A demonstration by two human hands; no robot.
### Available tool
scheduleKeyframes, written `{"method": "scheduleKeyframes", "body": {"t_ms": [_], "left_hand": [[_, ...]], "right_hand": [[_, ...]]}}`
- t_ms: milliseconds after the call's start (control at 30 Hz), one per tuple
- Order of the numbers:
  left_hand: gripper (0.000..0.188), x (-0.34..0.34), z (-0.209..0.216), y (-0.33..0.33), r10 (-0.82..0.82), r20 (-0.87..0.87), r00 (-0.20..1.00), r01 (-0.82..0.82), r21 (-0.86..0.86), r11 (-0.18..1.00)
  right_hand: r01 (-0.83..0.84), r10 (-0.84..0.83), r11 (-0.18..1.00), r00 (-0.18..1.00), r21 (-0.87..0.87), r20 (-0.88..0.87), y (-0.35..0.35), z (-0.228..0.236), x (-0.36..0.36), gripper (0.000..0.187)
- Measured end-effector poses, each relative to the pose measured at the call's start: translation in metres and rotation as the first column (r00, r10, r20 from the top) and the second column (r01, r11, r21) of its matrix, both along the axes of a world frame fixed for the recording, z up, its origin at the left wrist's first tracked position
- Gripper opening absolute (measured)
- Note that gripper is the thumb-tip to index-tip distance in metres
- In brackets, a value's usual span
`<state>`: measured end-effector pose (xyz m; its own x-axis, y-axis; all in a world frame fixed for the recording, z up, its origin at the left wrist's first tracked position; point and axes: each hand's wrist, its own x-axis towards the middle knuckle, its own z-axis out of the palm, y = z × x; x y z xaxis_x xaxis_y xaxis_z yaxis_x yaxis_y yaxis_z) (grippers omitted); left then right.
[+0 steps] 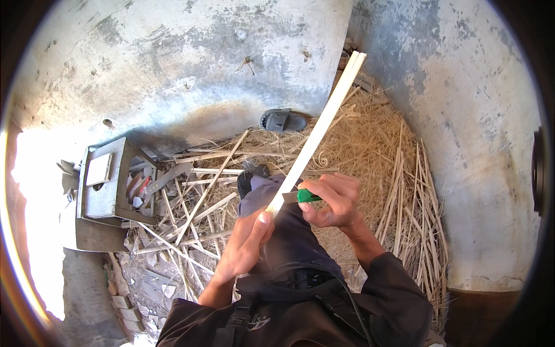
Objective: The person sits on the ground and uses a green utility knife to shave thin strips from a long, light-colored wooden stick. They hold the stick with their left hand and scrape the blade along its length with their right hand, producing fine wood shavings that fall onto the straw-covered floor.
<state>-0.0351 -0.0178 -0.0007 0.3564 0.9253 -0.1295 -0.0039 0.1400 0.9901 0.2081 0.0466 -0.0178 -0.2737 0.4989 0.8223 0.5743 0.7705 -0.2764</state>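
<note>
My left hand (250,243) is closed around the lower end of a long pale wooden strip (321,128), its thumb lying along the wood. The strip slants away from me, up and to the right, over my outstretched leg. My right hand (333,199) grips the green handle of a knife (308,196), whose flat blade reaches left to the strip just above my left thumb. Whether the edge bites into the wood cannot be made out. A thin curled shaving (319,160) shows beside the strip.
Straw-like shavings (370,136) cover the floor ahead and to the right, with a bundle of thin sticks (409,202) at right. More strips (202,214) lie crisscrossed at left, near an open wooden box (107,194) holding tools. A dark sandal (283,120) rests by the wall (231,63).
</note>
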Motion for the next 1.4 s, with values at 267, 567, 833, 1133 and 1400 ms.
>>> {"method": "scheduleKeyframes", "body": {"t_ms": [267, 567, 833, 1133, 1400], "left_hand": [[0.056, 0.000, -0.001, -0.009, 0.013, -0.010, 1.000, -0.013, -0.031, 0.999], [0.059, -0.017, -0.031, -0.039, -0.019, -0.081, 0.997, 0.013, -0.080, 0.997], [0.061, -0.046, -0.015, -0.058, -0.237, -0.350, 0.906, 0.155, -0.248, 0.956], [0.046, -0.031, -0.027, -0.026, -0.041, -0.105, 0.994, 0.028, -0.119, 0.993], [0.027, 0.004, -0.012, 0.004, -0.102, -0.455, 0.884, 0.235, 0.245, 0.940]], "right_hand": [[0.032, -0.034, 0.999, 0.998, 0.040, 0.052, -0.003, 0.004, 0.003, 0.020], [0.169, -0.158, 0.985, 0.972, 0.047, -0.173, 0.042, -0.001, 0.045, 0.029], [0.564, -0.568, 0.815, 0.737, -0.129, -0.366, 0.081, 0.001, 0.127, 0.031], [-0.213, -0.149, 0.887, 0.708, -0.410, -0.690, 0.053, -0.007, 0.090, 0.039], [-0.688, -0.116, 0.545, 0.503, -0.478, -0.856, 0.012, -0.003, 0.013, 0.036]]}}
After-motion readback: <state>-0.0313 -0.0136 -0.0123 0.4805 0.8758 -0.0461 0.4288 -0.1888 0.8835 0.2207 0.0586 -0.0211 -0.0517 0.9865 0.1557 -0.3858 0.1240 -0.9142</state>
